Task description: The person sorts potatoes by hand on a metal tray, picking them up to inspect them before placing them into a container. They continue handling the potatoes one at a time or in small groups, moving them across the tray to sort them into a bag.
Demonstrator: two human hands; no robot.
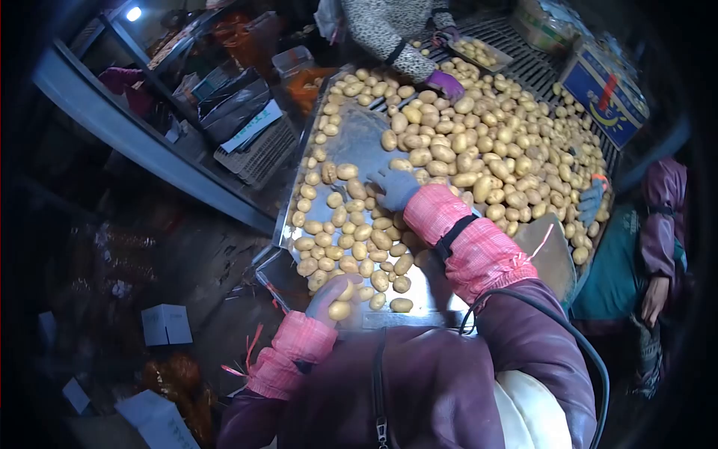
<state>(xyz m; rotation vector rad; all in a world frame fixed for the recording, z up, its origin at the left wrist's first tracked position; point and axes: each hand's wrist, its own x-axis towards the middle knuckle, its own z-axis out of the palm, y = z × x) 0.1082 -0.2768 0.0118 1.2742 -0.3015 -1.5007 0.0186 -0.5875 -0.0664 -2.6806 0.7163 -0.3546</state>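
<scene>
My left hand (326, 302), in a grey glove, is at the near left edge of the metal sorting table (359, 138). Its fingers curl around a potato (339, 310), with another potato against the fingers; motion blurs it slightly. Farther up the table, my right hand (394, 188), also gloved, reaches out flat with fingers apart and nothing in its grasp. It lies between the loose potatoes (360, 233) near me and the large potato heap (479, 142) to the right. Pink checked sleeves cover both my forearms.
Across the table a person's purple glove (446, 84) touches the heap. At the right, another person's grey glove (591, 202) rests by the potatoes. A blue carton (603, 93) and a shallow tray of potatoes (480, 54) stand at the back. A steel beam (149, 150) runs along the left.
</scene>
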